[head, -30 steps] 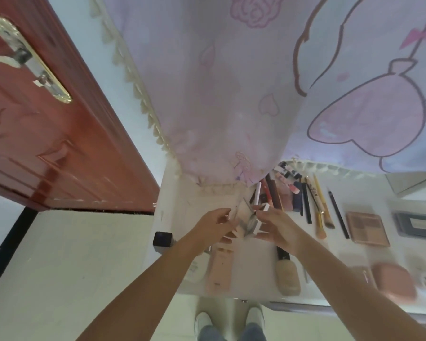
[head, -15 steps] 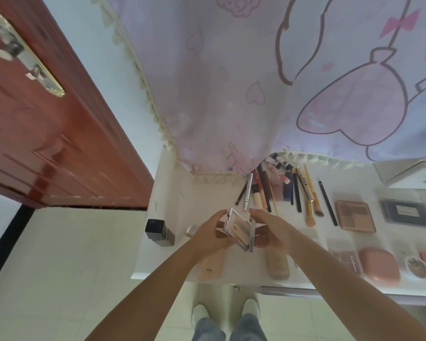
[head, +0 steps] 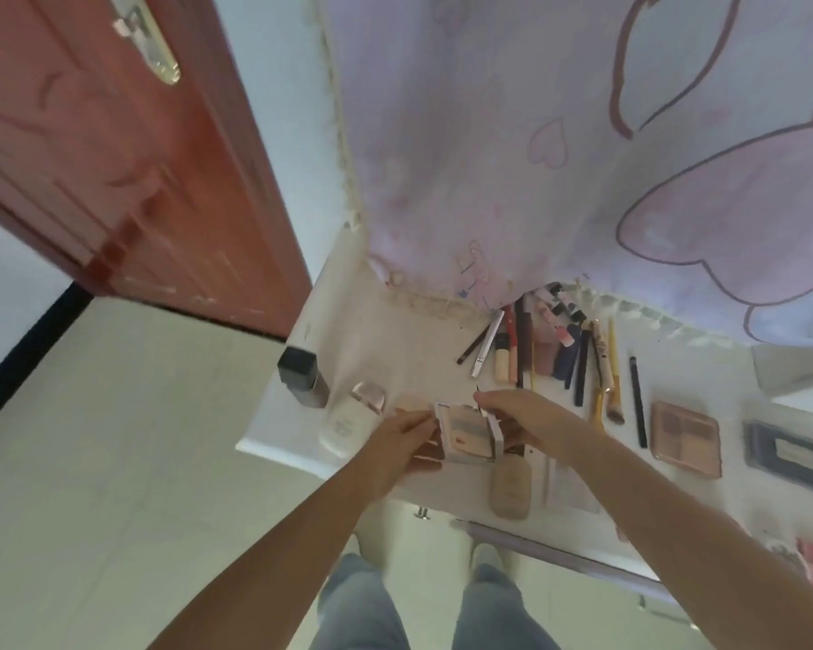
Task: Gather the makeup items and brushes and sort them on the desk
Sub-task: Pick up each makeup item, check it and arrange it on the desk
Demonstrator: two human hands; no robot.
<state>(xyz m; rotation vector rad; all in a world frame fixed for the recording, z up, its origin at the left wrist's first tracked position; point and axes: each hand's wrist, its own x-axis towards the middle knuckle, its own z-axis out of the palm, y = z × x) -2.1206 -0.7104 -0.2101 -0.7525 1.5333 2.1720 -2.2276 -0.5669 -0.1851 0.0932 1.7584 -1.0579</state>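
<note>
The left hand [head: 397,443] and the right hand [head: 524,422] share one grip on an open compact [head: 468,436], each clenched on its own side, fingers curled round the edges; the compact hangs just above the near edge of the bench [head: 395,349], lid hinged up, pale pan facing the camera. Holding it from both sides looks like a way to steady the case while it is checked or snapped closed before it is set among its kind; that is a judgement only.

Just left of the grip lies a white bottle [head: 348,422] with a rosy cap, and beyond that, well left, a dark square bottle [head: 301,375] at the bench corner; directly under the grip and a little toward the person lies a beige tube [head: 510,490]. Beyond the grip, away from the person, a row of brushes and pencils [head: 555,354] lies side by side, partly under the hem of a pink curtain [head: 536,157]; to the right of the grip sit a pink eyeshadow palette [head: 686,436] and, farther right, a dark palette [head: 792,452].

The spot below the grip is crowded: the white bottle and beige tube flank it closely, so setting the compact down there risks nudging either; the free stretch of bench beyond and left of the grip seems the easier place.
</note>
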